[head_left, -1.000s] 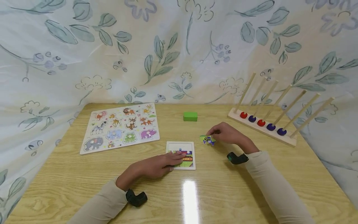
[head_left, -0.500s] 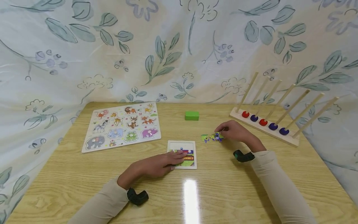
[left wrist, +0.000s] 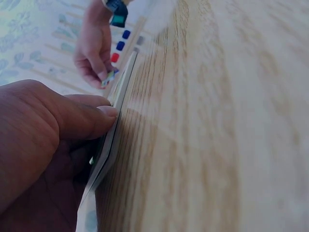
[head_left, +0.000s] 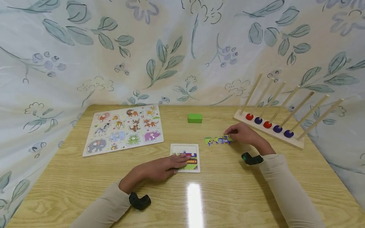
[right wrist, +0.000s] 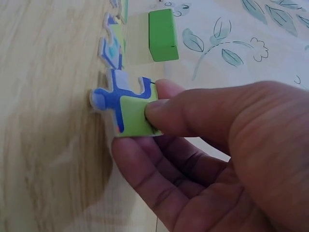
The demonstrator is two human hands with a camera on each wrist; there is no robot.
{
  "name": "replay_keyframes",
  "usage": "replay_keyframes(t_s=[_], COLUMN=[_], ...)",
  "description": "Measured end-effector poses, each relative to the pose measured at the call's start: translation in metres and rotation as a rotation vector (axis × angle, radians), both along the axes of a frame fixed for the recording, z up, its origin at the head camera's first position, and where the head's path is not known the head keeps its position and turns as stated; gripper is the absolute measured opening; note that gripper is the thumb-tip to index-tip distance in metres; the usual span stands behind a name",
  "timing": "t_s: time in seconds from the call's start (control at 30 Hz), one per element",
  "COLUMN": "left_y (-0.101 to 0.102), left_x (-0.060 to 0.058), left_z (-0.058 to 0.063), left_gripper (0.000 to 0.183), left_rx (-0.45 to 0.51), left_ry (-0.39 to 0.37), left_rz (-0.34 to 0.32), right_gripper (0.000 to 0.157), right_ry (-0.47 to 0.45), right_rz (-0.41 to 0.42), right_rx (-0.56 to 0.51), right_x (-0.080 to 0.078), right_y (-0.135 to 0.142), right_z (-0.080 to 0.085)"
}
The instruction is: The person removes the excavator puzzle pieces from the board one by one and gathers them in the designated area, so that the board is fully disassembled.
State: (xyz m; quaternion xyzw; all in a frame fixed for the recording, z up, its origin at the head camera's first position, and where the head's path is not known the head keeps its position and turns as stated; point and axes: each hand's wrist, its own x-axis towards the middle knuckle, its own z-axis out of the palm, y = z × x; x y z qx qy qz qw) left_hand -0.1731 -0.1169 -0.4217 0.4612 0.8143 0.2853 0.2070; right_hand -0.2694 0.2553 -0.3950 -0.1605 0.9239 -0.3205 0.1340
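The right hand (head_left: pixel 242 134) has shifted outward, away from the left hand (head_left: pixel 159 168), and the coloured bits beside its fingertips now form a longer line than a second ago. It pinches a green-and-blue puzzle piece (right wrist: pixel 137 113) between thumb and fingers, low at the counter (head_left: pixel 228 196). On the inner side of that hand lie a middle piece (head_left: pixel 219 140) and an end piece (head_left: pixel 208 140), roughly in line with the gripped one; whether any of them interlock is too small to tell.

The left hand has stayed put: its fingers lie straight across the puzzle tray (head_left: pixel 179 148), thumb against the edge, seeming to steady it rather than clench it. Under and beside those fingers the tray's near part is filled with picture, while the strip beyond the fingertips shows bare white.

For the puzzle, the change appears to mean that the loose pieces are spread out and easier to tell apart, with none added to the bare strip.

A green block (head_left: pixel 195 118) sits beyond the right hand, toward its left; a bead stand (head_left: pixel 272 129) is past it on the right. An animal board (head_left: pixel 141 143) lies beyond the left hand.
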Motion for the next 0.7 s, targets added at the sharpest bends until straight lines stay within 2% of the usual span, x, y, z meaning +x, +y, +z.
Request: replay_keyframes(t_s=[0.13, 0.37, 0.7], left_y=[0.0005, 0.0004, -0.0012], left_x=[-0.0005, -0.0006, -0.0006], left_z=[0.0014, 0.0028, 0.0014], left_gripper=[0.050, 0.048, 0.047], left_rx=[0.000, 0.003, -0.005], left_ry=[-0.009, 0.004, 0.012], left_rz=[-0.006, -0.004, -0.007], right_gripper=[0.015, 0.014, 0.015], right_ry=[-0.004, 0.010, 0.047], right_rz=[0.008, -0.012, -0.014], right_rx=[-0.010, 0.049, 0.045], right_x=[0.0011, 0.0033, 0.0036], right_y=[0.0024, 0.0085, 0.0093], right_z=[0.0001, -0.0013, -0.0049])
